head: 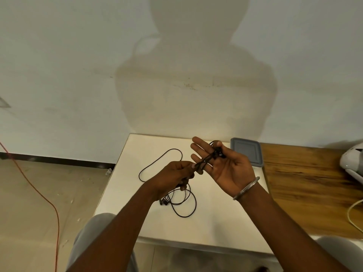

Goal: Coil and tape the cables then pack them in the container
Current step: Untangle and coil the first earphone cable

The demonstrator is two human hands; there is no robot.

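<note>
Forearms lowest in frame, both raised over white tabletop (216,224). Left hand (174,175): fingers curled, pinching cable (205,160) strands. Right hand (225,169): palm up, fingers straight, thumb pinning a few turns and a dark lump, probably a plug, against the fingers.

Rest of cable slack on tabletop: one loop beyond left hand, several more under and in front of it.

Handling, judged: thin, light, limp, yet springy enough to unwind if let go. Best gripped across the bunched turns, not by the plug.

Container (246,152): lid on, far right corner of tabletop, just behind right hand, beside wood top (304,183).

Room: bare tabletop to the right of and in front of the loops. Far loop near left edge, floor below. No tape in view.
</note>
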